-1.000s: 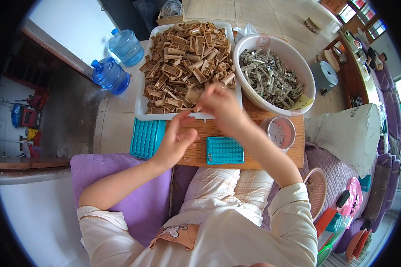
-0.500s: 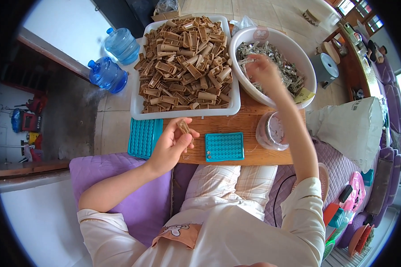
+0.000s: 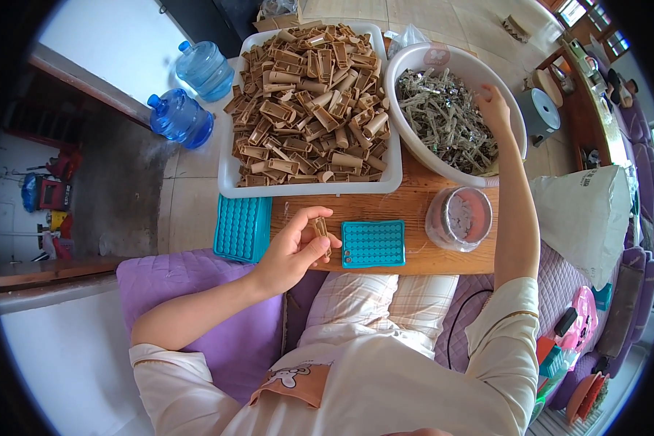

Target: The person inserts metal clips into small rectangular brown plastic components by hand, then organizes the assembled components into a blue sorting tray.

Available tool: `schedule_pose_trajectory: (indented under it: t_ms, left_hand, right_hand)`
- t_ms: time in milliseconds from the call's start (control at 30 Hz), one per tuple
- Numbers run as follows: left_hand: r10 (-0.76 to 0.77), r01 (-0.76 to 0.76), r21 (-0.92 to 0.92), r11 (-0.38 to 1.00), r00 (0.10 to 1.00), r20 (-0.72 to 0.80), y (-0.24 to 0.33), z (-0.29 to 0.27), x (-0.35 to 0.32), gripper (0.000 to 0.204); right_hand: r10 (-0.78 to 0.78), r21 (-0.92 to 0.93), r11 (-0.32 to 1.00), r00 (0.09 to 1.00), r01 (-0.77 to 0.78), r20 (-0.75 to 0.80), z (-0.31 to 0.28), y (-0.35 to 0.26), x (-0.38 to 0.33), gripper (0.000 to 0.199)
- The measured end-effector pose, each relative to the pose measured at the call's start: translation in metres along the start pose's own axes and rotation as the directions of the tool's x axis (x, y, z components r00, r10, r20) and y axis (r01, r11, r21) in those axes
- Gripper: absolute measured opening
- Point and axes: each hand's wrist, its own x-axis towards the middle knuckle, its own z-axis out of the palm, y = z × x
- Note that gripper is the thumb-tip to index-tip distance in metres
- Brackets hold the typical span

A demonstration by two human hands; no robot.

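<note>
My left hand [image 3: 294,254] is closed around a small tan plastic casing [image 3: 320,231], hollow and trough-shaped, in front of the table's near edge. My right hand [image 3: 494,110] reaches over the right side of a round white basin [image 3: 402,134]. Its fingers are bent and apart, with nothing visible between them. A tangled heap of thin clear and silvery strips [image 3: 443,116] fills the basin. Beside my left hand lies a small teal tray [image 3: 373,244] with rows of round pits and small round pieces in its lower left corner.
A white bin [image 3: 229,163] heaped with tan casings [image 3: 305,102] stands on the wooden table [image 3: 414,211]. Stacked teal trays [image 3: 241,227] lie left of my hand. A clear round tub [image 3: 459,219] stands at the right. Blue water bottles [image 3: 180,120] are at far left, a white sack [image 3: 585,218] at right.
My right hand has moved from the middle of the basin to its right side. My left hand still holds the casing, and the whole view has shifted slightly.
</note>
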Motion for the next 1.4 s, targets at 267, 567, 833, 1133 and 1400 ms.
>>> schedule_pose_trajectory:
  t_ms: [267, 567, 833, 1133, 1400]
  left_hand:
    - [0.06, -0.059, 0.036, 0.998, 0.998, -0.017, -0.003, 0.005, 0.0, 0.024]
    - [0.085, -0.087, 0.063, 0.994, 0.996, 0.031, -0.01, -0.006, -0.008, 0.011]
    - [0.219, -0.237, 0.285, 0.929, 0.971, 0.095, 0.003, 0.003, -0.017, 0.022]
    - [0.269, -0.27, 0.391, 0.88, 0.961, 0.059, -0.011, 0.0, -0.009, 0.027]
    - [0.064, -0.063, -0.087, 0.994, 0.998, 0.006, -0.007, 0.0, -0.004, 0.011]
  right_hand:
    - [-0.132, 0.977, 0.162, 0.978, -0.138, 0.16, -0.069, -0.058, -0.014, 0.024]
    - [-0.358, 0.716, 0.698, 0.867, 0.003, 0.346, -0.082, -0.164, -0.15, 0.026]
    - [-0.576, 0.911, 0.311, 0.709, -0.27, 0.406, -0.026, -0.184, -0.252, 0.033]
    - [-0.469, 0.961, 0.136, 0.839, -0.239, 0.275, 0.007, -0.202, -0.294, 0.026]
    - [-0.085, 0.92, -0.347, 0.983, -0.183, 0.163, 0.014, -0.222, -0.3, 0.027]
